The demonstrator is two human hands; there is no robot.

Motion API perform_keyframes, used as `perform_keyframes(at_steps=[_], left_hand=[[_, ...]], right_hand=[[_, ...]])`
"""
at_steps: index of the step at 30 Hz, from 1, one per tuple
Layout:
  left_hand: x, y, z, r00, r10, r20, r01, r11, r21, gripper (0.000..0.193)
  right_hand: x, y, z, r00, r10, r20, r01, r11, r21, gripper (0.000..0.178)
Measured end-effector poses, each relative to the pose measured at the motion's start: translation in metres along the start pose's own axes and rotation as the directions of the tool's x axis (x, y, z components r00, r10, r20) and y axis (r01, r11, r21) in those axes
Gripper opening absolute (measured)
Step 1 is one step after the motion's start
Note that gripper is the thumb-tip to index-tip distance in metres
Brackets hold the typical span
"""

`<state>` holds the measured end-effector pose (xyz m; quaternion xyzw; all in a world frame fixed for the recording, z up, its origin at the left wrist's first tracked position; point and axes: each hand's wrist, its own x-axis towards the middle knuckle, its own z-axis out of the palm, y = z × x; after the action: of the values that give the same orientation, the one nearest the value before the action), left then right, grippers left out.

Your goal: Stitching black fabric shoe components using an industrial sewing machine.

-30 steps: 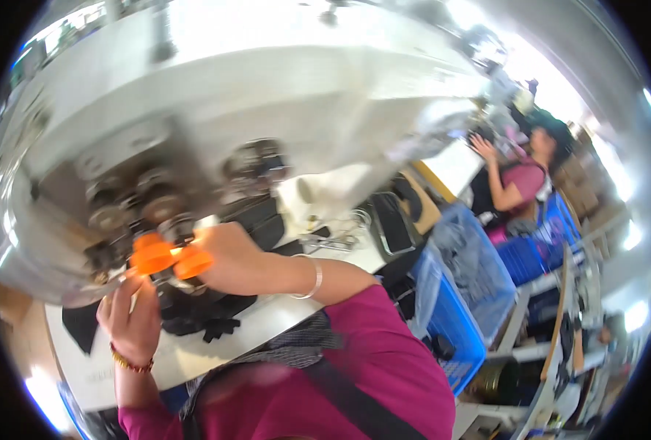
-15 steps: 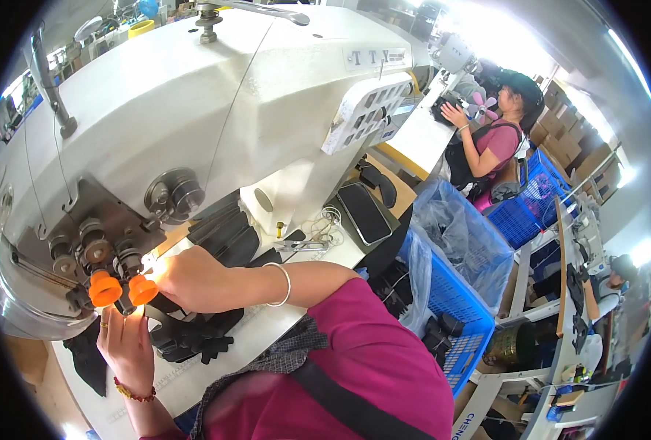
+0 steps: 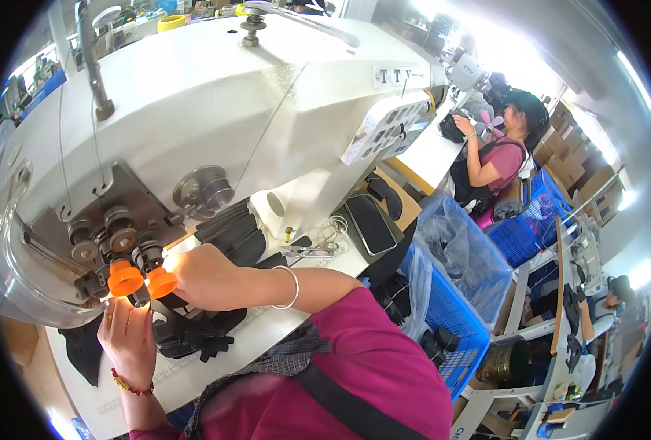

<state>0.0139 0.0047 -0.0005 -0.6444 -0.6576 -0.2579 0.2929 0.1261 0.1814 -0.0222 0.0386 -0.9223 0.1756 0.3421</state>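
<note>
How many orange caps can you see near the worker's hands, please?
2: one orange cap sits above the left hand, the other orange cap beside the right hand. More may be hidden.

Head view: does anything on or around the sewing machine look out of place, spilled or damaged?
Nothing stands out. Both hands, left and right, work at the needle area of the white sewing machine, over black pieces. Scissors lie flat on the table.

Magenta short-sleeved top, dark strap running diagonally across the chest, grey checked scarf at the neck, thin silver bangle [image 3: 290, 287] on the right wrist, red and gold beaded bracelet [image 3: 130, 384] on the left wrist
</note>
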Motion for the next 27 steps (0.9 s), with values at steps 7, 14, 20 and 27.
perform_keyframes(at_steps=[7,14,20,27], left_hand=[[-0.0033,-0.0014,0.0023,1.0,-0.031,-0.003,0.031,0.999,-0.007,0.017],[-0.0051,-0.0018,0.0007,0.999,-0.038,0.01,0.038,0.999,-0.007,0.017],[-0.0069,-0.002,0.0014,0.998,-0.053,0.032,0.052,0.999,0.007,0.016],[-0.0066,-0.0017,0.0005,0.998,-0.053,0.041,0.053,0.999,0.011,0.014]], right_hand=[[-0.0001,0.0014,-0.0029,1.0,0.006,0.017,-0.006,1.0,-0.001,0.01],[0.0,0.0007,-0.002,0.998,0.019,0.06,-0.02,1.0,0.017,0.01],[-0.0001,0.001,-0.004,0.998,0.017,0.054,-0.018,0.999,0.029,0.013],[-0.0004,0.0019,-0.0027,0.998,0.016,0.057,-0.018,1.0,0.023,0.014]])
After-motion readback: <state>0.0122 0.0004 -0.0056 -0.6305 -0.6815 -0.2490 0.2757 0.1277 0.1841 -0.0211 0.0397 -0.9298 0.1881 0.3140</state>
